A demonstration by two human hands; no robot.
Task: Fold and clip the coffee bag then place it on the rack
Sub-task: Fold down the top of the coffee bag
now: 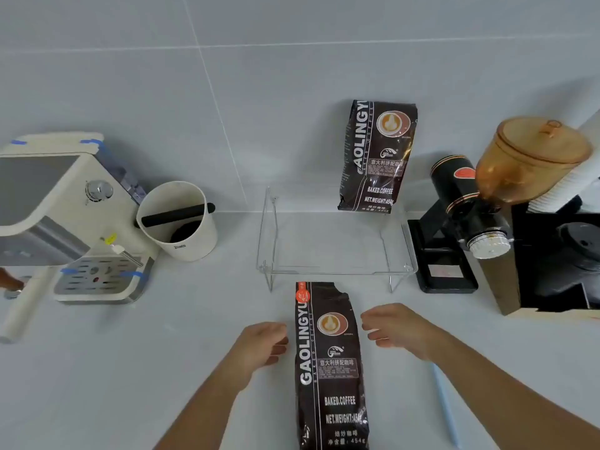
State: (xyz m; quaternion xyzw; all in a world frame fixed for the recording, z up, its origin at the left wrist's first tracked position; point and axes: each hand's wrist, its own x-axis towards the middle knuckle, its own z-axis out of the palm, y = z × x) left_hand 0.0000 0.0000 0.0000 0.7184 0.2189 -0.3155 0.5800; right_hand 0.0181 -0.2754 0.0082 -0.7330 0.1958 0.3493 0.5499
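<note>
A dark brown coffee bag [329, 365] lies flat on the white counter, its open top end pointing away from me. My left hand [263, 344] hovers just left of the bag with fingers curled and apart, holding nothing. My right hand [394, 326] hovers just right of it, fingers spread, also holding nothing. A clear acrylic rack [334, 271] stands directly beyond the bag. A second, identical coffee bag [376, 155] stands upright at the rack's back right, leaning on the wall. A pale blue clip bar [446, 407] lies on the counter under my right forearm.
A cream espresso machine [65, 219] fills the left side, with a white knock box [181, 222] beside it. On the right stand a black grinder [464, 222] with an amber hopper [529, 157] and a black box [558, 258]. Tiled wall behind.
</note>
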